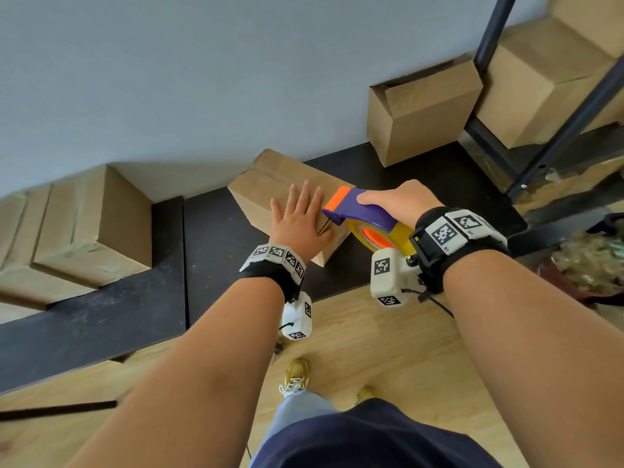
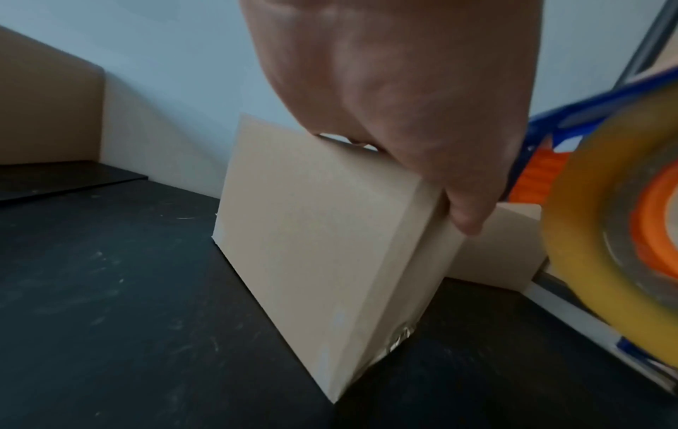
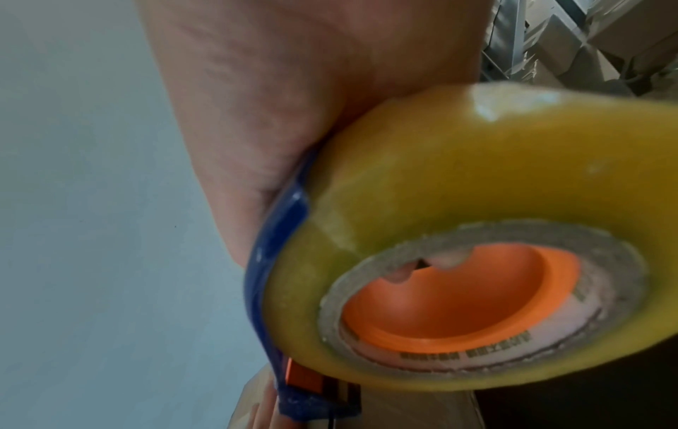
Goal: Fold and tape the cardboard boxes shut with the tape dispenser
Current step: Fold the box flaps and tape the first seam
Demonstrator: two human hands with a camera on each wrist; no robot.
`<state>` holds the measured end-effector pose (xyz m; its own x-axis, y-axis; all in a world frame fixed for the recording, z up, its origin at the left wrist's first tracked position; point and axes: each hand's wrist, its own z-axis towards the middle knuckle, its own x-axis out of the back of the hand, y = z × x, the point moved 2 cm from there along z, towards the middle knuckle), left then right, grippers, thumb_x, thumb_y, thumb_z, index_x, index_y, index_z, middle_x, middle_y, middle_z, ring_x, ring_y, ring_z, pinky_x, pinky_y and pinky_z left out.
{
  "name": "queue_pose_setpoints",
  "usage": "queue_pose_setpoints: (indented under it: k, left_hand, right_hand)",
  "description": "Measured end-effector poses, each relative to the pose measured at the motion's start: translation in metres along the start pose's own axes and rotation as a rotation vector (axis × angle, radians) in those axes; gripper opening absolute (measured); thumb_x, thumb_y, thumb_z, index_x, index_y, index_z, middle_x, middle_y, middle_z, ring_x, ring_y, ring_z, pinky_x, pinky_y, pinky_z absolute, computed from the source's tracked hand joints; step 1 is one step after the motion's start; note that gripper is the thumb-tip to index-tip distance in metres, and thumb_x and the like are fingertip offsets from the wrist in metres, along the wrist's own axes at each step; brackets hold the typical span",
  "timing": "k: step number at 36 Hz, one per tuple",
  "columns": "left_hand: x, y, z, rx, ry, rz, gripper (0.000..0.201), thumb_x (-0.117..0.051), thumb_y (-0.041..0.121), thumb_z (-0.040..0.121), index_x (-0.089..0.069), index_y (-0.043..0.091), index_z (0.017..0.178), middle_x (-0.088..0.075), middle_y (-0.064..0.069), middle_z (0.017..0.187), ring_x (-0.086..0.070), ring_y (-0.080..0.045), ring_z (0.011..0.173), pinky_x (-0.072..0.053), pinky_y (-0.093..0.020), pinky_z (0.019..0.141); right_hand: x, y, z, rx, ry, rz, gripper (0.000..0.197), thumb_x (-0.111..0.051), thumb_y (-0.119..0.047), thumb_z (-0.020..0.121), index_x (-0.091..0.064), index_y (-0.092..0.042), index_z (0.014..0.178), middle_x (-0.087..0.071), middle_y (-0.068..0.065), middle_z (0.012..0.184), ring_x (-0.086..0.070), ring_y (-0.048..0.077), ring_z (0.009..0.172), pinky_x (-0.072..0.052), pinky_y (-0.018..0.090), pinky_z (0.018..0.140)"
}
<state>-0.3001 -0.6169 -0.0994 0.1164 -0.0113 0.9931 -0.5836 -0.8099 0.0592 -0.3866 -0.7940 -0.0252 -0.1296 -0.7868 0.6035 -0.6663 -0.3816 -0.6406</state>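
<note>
Pressing flat on the cardboard box [image 1: 270,190] at frame centre: left hand [image 1: 302,219], fingers straight and spread, palm down on the top panel, gripping nothing. Thumb [image 2: 466,214] hooked over the near top edge in the left wrist view. Box tilted, standing on one lower edge on the black bench [image 1: 209,238], top flaps folded closed with a seam running along the panel. Crinkled clear tape at the box's lower corner in the left wrist view.

Right of centre: right hand [image 1: 400,201] curled round the handle of the tape dispenser [image 1: 358,211], purple body, orange front end. Dispenser nose touching or just above the box top beside the left thumb; contact not clear. Yellowish tape roll [image 3: 477,203] on an orange hub filling the right wrist view, blurred.

Upper right of frame: open box [image 1: 425,109] against the grey wall [image 1: 169,69], flaps up. Further right, more boxes [image 1: 540,79] on a dark metal rack [image 1: 553,136]. Left edge: closed boxes [image 1: 91,224] on the bench. Bottom of frame: wooden floor [image 1: 371,342], yellow shoes [image 1: 297,373]. Marker-tagged bands on both wrists.
</note>
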Motion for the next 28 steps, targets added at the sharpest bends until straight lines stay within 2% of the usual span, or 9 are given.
queue_pose_setpoints:
  k: [8, 21, 28]
  left_hand:
    - [-0.003, 0.006, 0.01, 0.019, -0.033, 0.03, 0.073, -0.036, 0.051, 0.097, 0.003, 0.025, 0.154, 0.007, -0.001, 0.162, 0.009, -0.027, 0.148, 0.003, -0.056, 0.117]
    - [-0.005, 0.006, 0.01, 0.033, -0.067, 0.072, 0.071, -0.033, 0.048, 0.099, 0.005, 0.024, 0.153, 0.01, 0.001, 0.161, 0.01, -0.025, 0.148, 0.002, -0.055, 0.117]
    - [-0.006, 0.007, 0.012, 0.03, -0.056, 0.083, 0.068, -0.03, 0.049, 0.1, 0.004, 0.024, 0.153, 0.008, 0.001, 0.161, 0.008, -0.024, 0.148, 0.001, -0.055, 0.117]
  right_hand:
    - [0.002, 0.006, -0.001, -0.001, -0.037, 0.036, 0.076, -0.068, -0.068, 0.073, -0.057, -0.01, 0.122, -0.064, 0.008, 0.111, -0.061, 0.022, 0.098, -0.045, 0.03, 0.079]
    - [0.009, 0.011, -0.001, 0.026, -0.048, 0.036, 0.067, -0.07, -0.059, 0.077, -0.059, -0.009, 0.119, -0.065, 0.008, 0.109, -0.061, 0.021, 0.095, -0.043, 0.029, 0.077]
    - [0.018, 0.023, 0.0, -0.02, -0.042, -0.002, 0.075, -0.073, -0.058, 0.075, -0.053, -0.009, 0.129, -0.06, 0.009, 0.116, -0.058, 0.022, 0.098, -0.042, 0.031, 0.079]
